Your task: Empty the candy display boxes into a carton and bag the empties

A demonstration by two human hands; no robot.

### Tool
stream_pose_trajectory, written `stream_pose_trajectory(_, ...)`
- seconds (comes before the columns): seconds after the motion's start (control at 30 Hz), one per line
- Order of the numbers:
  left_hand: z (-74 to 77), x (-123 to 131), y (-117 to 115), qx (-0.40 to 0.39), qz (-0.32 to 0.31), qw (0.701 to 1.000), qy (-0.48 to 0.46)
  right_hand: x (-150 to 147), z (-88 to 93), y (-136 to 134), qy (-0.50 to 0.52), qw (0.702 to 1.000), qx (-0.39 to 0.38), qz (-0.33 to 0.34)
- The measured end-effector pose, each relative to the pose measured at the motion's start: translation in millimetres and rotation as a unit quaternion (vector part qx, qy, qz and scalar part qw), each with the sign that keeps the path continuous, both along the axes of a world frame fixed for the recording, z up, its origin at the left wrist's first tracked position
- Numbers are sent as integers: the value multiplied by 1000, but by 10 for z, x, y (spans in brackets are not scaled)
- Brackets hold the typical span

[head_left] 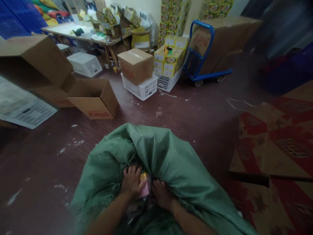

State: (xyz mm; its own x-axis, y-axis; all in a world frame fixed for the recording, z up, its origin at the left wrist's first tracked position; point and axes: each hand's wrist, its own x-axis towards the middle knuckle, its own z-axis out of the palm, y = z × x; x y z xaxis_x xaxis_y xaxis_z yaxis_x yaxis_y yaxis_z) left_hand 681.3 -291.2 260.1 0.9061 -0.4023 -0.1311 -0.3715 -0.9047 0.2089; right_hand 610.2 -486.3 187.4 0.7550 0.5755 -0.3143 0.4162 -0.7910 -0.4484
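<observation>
A large green woven sack (168, 147) stands before me, its mouth gathered and frayed at the edges. My left hand (132, 181) lies in the mouth, fingers spread over dark contents. Its thumb rests against a pink and yellow package (144, 187) in clear plastic. To the right of that package, my right hand (163, 195) presses at the inner edge of the sack, fingers stretched out and partly in shadow. Most of the sack's contents are hidden under my hands and the folds.
Red-and-brown cartons (264, 147) are stacked close on the right. An open cardboard box (97, 101) sits ahead left, near a white crate (31, 109). Farther off are a closed carton (135, 65), yellow boxes (171, 58), a blue trolley (199, 57) and a cluttered table (66, 29).
</observation>
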Motion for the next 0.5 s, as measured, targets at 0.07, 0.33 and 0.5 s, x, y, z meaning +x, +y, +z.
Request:
stream_pose_trajectory(0.07,-185,-94,9,-3,-7,1000,-8,-142,-278,15,-20,1000,7,0)
stream_pose_trajectory(0.33,-889,53,-107,-9,-8,999,-47,-70,-867,-1,-52,999,-15,3)
stream_pose_trajectory(0.5,-847,157,-113,-34,-11,998,-59,165,-267,141,6,996,-89,-6)
